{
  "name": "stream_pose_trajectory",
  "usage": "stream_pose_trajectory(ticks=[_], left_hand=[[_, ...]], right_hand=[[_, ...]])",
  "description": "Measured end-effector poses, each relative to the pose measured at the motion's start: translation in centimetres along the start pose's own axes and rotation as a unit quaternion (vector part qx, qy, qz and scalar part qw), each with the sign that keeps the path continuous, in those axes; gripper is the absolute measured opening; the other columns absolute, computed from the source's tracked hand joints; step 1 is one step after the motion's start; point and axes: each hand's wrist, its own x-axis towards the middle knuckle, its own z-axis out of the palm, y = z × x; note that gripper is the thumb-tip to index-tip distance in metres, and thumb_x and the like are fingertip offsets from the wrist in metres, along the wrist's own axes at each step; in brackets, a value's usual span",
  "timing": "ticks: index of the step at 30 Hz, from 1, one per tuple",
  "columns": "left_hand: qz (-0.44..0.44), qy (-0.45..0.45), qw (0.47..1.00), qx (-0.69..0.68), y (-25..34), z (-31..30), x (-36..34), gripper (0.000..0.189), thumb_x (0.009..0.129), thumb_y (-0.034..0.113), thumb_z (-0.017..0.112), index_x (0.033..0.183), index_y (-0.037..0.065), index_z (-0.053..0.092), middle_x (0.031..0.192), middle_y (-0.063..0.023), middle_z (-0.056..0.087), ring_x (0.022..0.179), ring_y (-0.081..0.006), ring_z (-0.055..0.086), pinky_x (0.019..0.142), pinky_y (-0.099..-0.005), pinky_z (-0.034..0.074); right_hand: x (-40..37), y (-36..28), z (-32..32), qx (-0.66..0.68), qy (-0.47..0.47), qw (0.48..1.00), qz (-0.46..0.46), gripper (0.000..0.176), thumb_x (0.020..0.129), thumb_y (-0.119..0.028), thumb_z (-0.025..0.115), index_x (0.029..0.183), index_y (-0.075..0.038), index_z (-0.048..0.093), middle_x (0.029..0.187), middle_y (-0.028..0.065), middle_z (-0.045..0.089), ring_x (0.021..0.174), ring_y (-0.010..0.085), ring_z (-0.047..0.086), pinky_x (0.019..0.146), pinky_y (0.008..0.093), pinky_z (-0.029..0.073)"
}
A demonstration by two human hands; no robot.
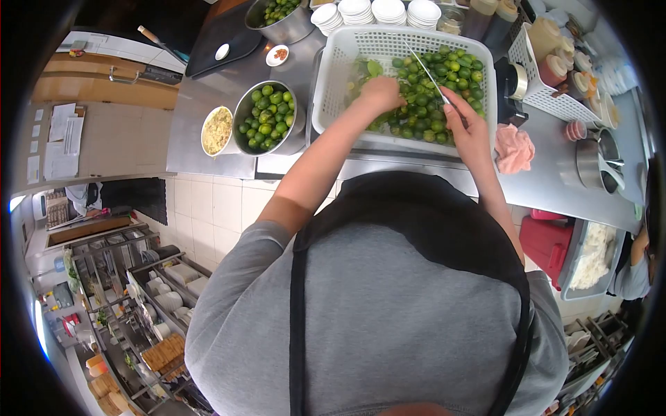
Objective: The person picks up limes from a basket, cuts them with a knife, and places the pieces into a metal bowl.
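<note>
Gripping the knife [433, 82] in your right hand [470, 126] (left hand [381, 95]: cannot tell), expect firm, light, slippery limes [454, 66] at one o'clock; pinch mid-body.

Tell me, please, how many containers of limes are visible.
3: basket at upper centre, near pot to its left, far pot cropped at the top edge. More may be hidden.

Forearms [322, 163] extended forward, left hand [380, 96] palm-down, right hand [470, 128] gripping
</note>
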Motion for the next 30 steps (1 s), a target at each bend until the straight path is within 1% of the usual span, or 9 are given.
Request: stream_pose_trajectory(ticks=[6, 8, 9, 11, 13, 18, 23, 27, 30], left_hand=[[0.048, -0.036, 0.997, -0.041, -1.5, 0.5, 1.0, 0.033, 0.067, 0.026, 0.073, 0.091, 0.006, 0.065, 0.090, -0.0142, 0.064, 0.087, -0.0284, 0.062, 0.076, -0.0370, 0.047], [0.115, -0.005, 0.953, -0.280, -2.9, -0.6, 0.1, 0.038, 0.065, 0.023, 0.073, 0.096, 0.005, 0.062, 0.094, -0.0142, 0.064, 0.089, -0.0277, 0.061, 0.079, -0.0350, 0.047], [0.114, -0.005, 0.953, -0.280, -2.8, -1.4, -0.9, 0.038, 0.065, 0.023, 0.073, 0.096, 0.005, 0.062, 0.094, -0.0142, 0.064, 0.089, -0.0277, 0.061, 0.079, -0.0350, 0.047], [-0.001, 0.137, 0.985, -0.100, -2.2, -3.0, -3.0, 0.041, 0.063, 0.019, 0.072, 0.099, 0.004, 0.060, 0.095, -0.0131, 0.063, 0.089, -0.0258, 0.060, 0.081, -0.0324, 0.046], [-0.001, 0.177, 0.974, -0.143, -2.5, -3.3, -3.5, 0.038, 0.063, 0.014, 0.070, 0.098, 0.004, 0.059, 0.094, -0.0119, 0.063, 0.088, -0.0240, 0.060, 0.080, -0.0324, 0.047], [0.079, 0.246, 0.855, -0.450, -2.8, -3.6, -4.7, 0.035, 0.064, 0.007, 0.069, 0.097, 0.001, 0.057, 0.086, -0.0066, 0.059, 0.081, -0.0143, 0.057, 0.073, -0.0266, 0.047], [0.075, 0.267, 0.831, -0.482, -2.9, -4.2, -5.9, 0.032, 0.067, 0.003, 0.068, 0.097, 0.000, 0.056, 0.084, -0.0043, 0.057, 0.079, -0.0098, 0.054, 0.071, -0.0221, 0.046], [0.084, 0.271, 0.810, -0.514, -2.6, -4.6, -6.5, 0.032, 0.069, 0.002, 0.067, 0.098, -0.001, 0.055, 0.084, -0.0036, 0.056, 0.078, -0.0089, 0.054, 0.069, -0.0216, 0.047], [0.091, 0.286, 0.806, -0.510, -2.5, -4.3, -6.3, 0.032, 0.068, 0.001, 0.067, 0.098, -0.001, 0.055, 0.084, -0.0038, 0.056, 0.078, -0.0088, 0.054, 0.070, -0.0217, 0.047]], right_hand=[[0.1, 0.2, -0.2, -0.003, 0.013, 1.000, 0.013, 0.029, 0.089, -0.020, 0.055, 0.117, -0.013, 0.059, 0.068, -0.0031, 0.053, 0.058, 0.0040, 0.040, 0.053, 0.0193, 0.034], [0.1, -0.1, 0.0, -0.004, 0.017, 1.000, -0.003, 0.029, 0.089, -0.020, 0.055, 0.117, -0.013, 0.059, 0.068, -0.0032, 0.053, 0.058, 0.0041, 0.040, 0.053, 0.0193, 0.034], [0.1, -0.1, 0.1, -0.004, 0.016, 1.000, -0.002, 0.029, 0.089, -0.020, 0.055, 0.117, -0.013, 0.059, 0.068, -0.0032, 0.053, 0.058, 0.0041, 0.040, 0.053, 0.0193, 0.034], [0.2, 0.1, 0.4, 0.017, 0.011, 1.000, -0.011, 0.029, 0.089, -0.019, 0.055, 0.117, -0.013, 0.059, 0.069, -0.0031, 0.053, 0.059, 0.0041, 0.040, 0.054, 0.0192, 0.034], [0.1, -0.1, 0.6, 0.009, -0.011, 1.000, 0.003, 0.029, 0.089, -0.018, 0.055, 0.117, -0.012, 0.058, 0.070, -0.0031, 0.054, 0.059, 0.0040, 0.041, 0.054, 0.0190, 0.034], [-0.3, -0.2, 1.5, 0.062, -0.104, 0.991, 0.051, 0.030, 0.090, -0.018, 0.054, 0.119, -0.011, 0.057, 0.066, -0.0041, 0.050, 0.058, 0.0043, 0.042, 0.053, 0.0193, 0.035], [0.3, 0.6, 1.2, 0.050, -0.036, 0.995, 0.085, 0.031, 0.092, -0.019, 0.050, 0.120, -0.011, 0.056, 0.064, -0.0034, 0.048, 0.058, 0.0039, 0.043, 0.053, 0.0196, 0.035], [-0.1, -0.9, 0.9, 0.058, -0.053, 0.993, 0.088, 0.031, 0.092, -0.020, 0.050, 0.121, -0.010, 0.055, 0.064, -0.0033, 0.047, 0.058, 0.0037, 0.043, 0.053, 0.0190, 0.036], [-0.7, -2.5, 1.6, 0.103, -0.137, 0.981, 0.091, 0.031, 0.091, -0.018, 0.050, 0.121, -0.010, 0.055, 0.065, -0.0039, 0.046, 0.059, 0.0038, 0.043, 0.054, 0.0190, 0.035]])
